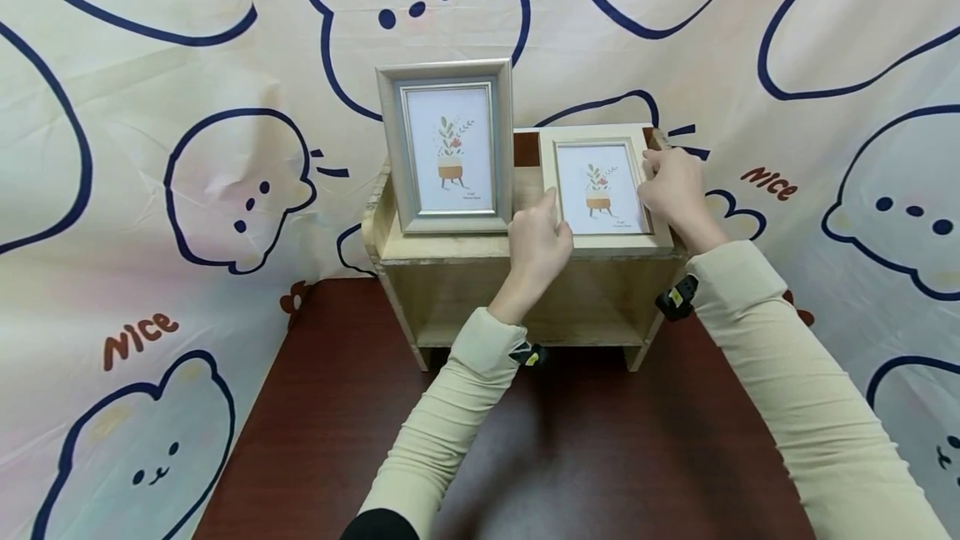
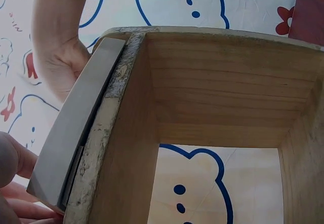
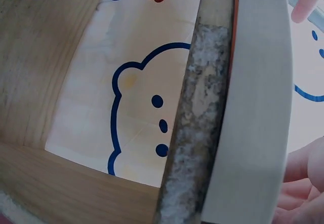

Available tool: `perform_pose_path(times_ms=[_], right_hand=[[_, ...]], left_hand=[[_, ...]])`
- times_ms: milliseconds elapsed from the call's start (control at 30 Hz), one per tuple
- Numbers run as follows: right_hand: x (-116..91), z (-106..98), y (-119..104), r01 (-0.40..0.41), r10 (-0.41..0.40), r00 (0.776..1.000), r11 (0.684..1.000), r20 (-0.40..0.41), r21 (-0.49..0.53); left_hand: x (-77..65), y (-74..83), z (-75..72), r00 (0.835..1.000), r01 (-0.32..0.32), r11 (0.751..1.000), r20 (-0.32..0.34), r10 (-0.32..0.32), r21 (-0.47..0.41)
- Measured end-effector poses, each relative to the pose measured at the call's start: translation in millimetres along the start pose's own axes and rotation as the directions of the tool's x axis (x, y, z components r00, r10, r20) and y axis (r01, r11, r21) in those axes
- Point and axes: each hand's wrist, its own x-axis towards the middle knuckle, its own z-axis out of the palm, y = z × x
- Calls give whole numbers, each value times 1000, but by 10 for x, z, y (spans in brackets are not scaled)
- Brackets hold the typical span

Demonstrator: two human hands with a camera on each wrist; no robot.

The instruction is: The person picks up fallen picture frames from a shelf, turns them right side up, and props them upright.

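A cream picture frame (image 1: 604,190) with a potted-plant print leans back on the top of a small wooden shelf (image 1: 450,250), at its right side. My left hand (image 1: 538,244) pinches the frame's left side, index finger along its edge. On the opposite side, my right hand (image 1: 675,186) grips the right edge near the shelf's raised end. Seen from the left wrist, the frame's lower edge (image 2: 76,122) lies along the shelf board, with left-hand fingers beside it. From the right wrist, the same edge (image 3: 253,102) hides part of the right hand (image 3: 304,188).
A taller silver-grey picture frame (image 1: 450,148) with a similar print stands left of the cream one, close to my left hand. The shelf has an open compartment below and stands on a dark red-brown table (image 1: 337,440). Behind hangs a bear-patterned cloth (image 1: 247,190).
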Motion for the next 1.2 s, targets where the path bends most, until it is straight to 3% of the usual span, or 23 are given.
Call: perform_pose_path(times_ms=[167, 400, 633, 767, 900, 1067, 1200], right_hand=[[33, -78, -23, -42, 41, 997, 999, 69, 7], [153, -267, -10, -123, 105, 966, 990, 237, 63], [184, -369, 66, -182, 130, 947, 971, 293, 157], [181, -385, 132, -154, 91, 955, 966, 284, 207], [168, -399, 177, -90, 29, 971, 963, 236, 255], [150, -437, 186, -13, -45, 983, 950, 178, 311], [149, -451, 190, 39, -91, 986, 940, 140, 339]], left_hand=[[-11, -12, 16, 999, -28, 998, -33, 26, -51], [-24, -23, 47, 993, -85, 993, -93, 77, -77], [-18, -54, 81, 985, -85, 985, -161, 61, -148], [-7, -87, 86, 983, -82, 973, -176, 44, -215], [26, -93, 31, 993, -32, 961, -114, 0, -274], [85, -57, -65, 999, 44, 984, 24, -41, -174], [125, -32, -94, 997, 67, 988, 57, -59, -141]])
